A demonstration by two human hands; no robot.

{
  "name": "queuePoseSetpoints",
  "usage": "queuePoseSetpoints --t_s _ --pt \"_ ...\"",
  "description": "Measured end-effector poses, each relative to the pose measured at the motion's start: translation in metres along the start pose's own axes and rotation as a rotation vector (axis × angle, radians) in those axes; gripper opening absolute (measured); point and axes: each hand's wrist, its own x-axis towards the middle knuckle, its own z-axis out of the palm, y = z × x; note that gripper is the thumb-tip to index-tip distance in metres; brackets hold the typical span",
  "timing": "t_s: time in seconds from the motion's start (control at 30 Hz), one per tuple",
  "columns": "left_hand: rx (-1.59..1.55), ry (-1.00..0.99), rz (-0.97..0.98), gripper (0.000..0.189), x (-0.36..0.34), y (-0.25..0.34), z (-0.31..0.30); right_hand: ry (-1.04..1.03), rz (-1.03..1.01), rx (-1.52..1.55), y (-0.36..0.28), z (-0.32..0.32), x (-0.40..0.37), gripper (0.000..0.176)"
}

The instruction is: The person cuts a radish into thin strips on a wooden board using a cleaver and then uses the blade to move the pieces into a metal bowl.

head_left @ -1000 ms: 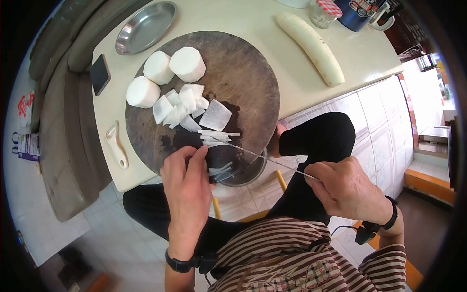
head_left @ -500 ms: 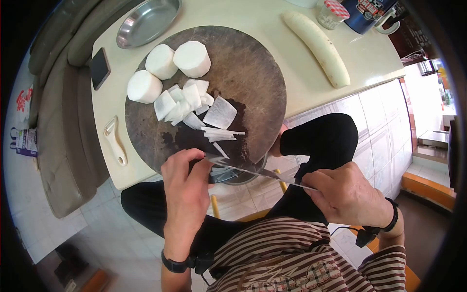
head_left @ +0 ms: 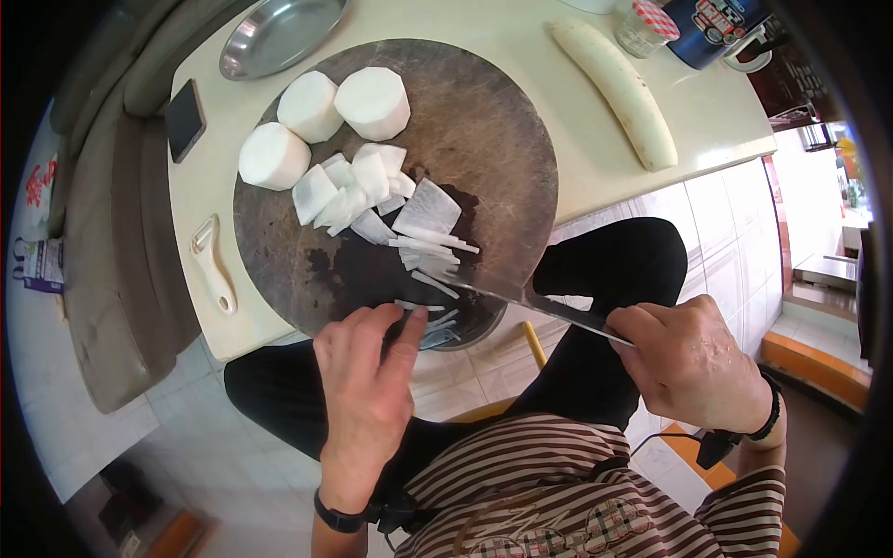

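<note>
My right hand point(head_left: 684, 358) grips a knife point(head_left: 549, 307); its blade reaches left over the cutting board's near edge, the tip close to thin white radish strips point(head_left: 433, 249). At the board's near edge, my left hand point(head_left: 367, 381) has thumb and fingers drawn together at a short radish strip point(head_left: 420, 306). Several thin radish slices point(head_left: 353, 191) lie piled on the round wooden cutting board point(head_left: 484, 121), with one square slice point(head_left: 428, 209) beside them. Behind the pile stand three thick peeled radish pieces point(head_left: 372, 102). Below the edge, a partly hidden metal bowl point(head_left: 479, 335) contains more strips.
A whole white radish point(head_left: 619, 93) lies on the table point(head_left: 716, 121) at the right. A peeler point(head_left: 214, 265) and a phone point(head_left: 185, 121) lie left of the board. An oval metal dish point(head_left: 279, 37), a lidded jar point(head_left: 646, 28) and a blue can point(head_left: 712, 28) stand farther back.
The knife has moved away from my left fingers, its tip now over the board by the strips. My left fingertips have shifted slightly right and down, to a short strip at the edge.
</note>
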Motion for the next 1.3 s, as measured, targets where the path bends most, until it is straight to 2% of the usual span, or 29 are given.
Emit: queuePoseSetpoints --t_s 0.1,0.33,0.63,1.3 --pt "0.007 -0.030 -0.016 0.052 -0.002 0.002 -0.001 -0.032 -0.013 0.103 -0.004 -0.002 0.000 0.015" --pt "-0.017 -0.020 -0.023 0.051 -0.009 0.002 0.002 -0.036 -0.109 0.087 -0.001 0.004 0.021 0.011" --pt "0.036 -0.032 -0.022 0.038 -0.007 0.004 0.003 -0.043 -0.145 0.141 0.006 0.010 0.032 0.011" --pt "0.002 -0.026 -0.086 0.027 -0.011 0.009 0.006 -0.149 -0.243 0.014 0.006 -0.005 0.044 0.013"
